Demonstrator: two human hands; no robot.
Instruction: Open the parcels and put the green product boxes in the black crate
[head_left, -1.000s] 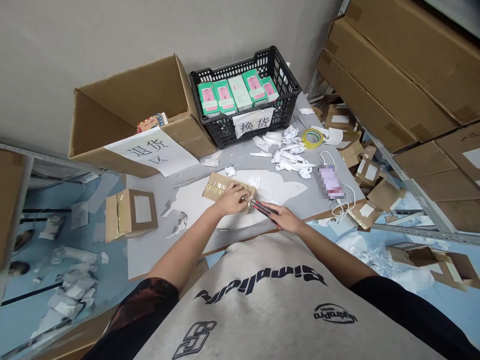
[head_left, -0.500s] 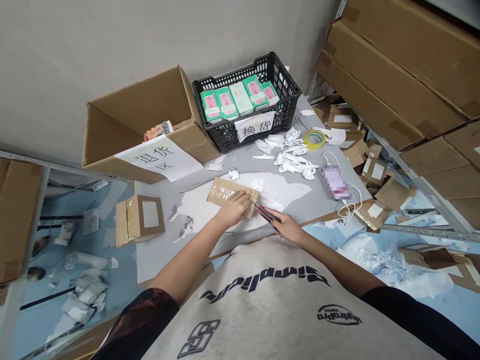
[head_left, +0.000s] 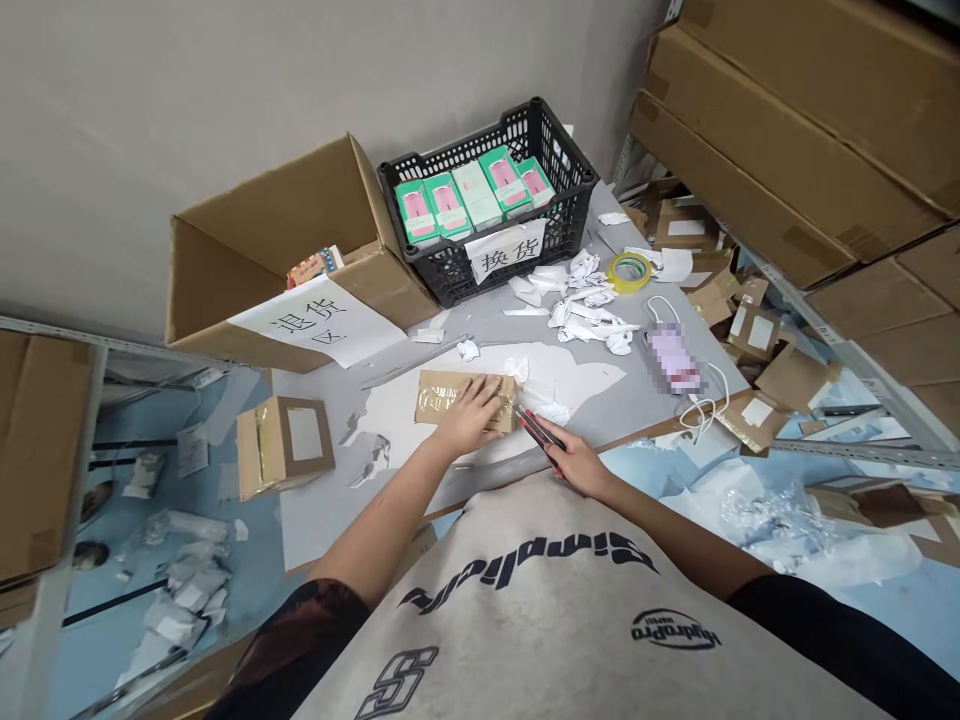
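Note:
A small brown cardboard box (head_left: pixel 436 398) with shiny clear tape lies on the table in front of me. My left hand (head_left: pixel 474 412) rests on top of it, fingers spread across the taped face toward its right half. In my right hand (head_left: pixel 576 460) is a red and black utility knife (head_left: pixel 541 430), gripped by its handle. The knife's tip points up and left, close to the box's right end; whether it touches the cardboard I cannot tell.
A sealed carton (head_left: pixel 283 445) stands at the table's left edge. Behind are an open cardboard box (head_left: pixel 217 270) and a black crate (head_left: pixel 442 285) of green-and-pink packages. Crumpled paper (head_left: pixel 592 320), yellow tape roll (head_left: pixel 629 272) and a phone with cable (head_left: pixel 673 358) lie right.
The box has turned slightly and lies straighter before me. The knife has drawn back a little from its right end. My left hand stays on the box.

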